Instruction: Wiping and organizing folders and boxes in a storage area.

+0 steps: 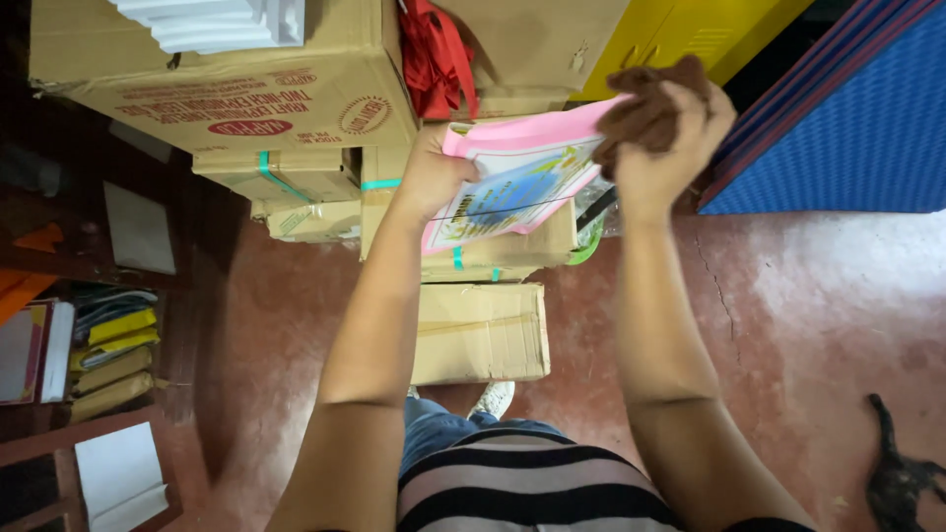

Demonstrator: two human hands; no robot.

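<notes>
Stacked brown cartons [296,108] with red oval labels, teal strapping. Left hand [431,177] pinches pink booklet [517,177], blue-yellow cover, held above small carton [481,333]. Right hand [670,138] clenches brown cloth [645,103] against booklet's top edge.

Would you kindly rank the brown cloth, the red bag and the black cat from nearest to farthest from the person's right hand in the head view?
1. brown cloth: gripped in the right hand.
2. red bag: upper left, among boxes.
3. black cat: floor, bottom right.
</notes>
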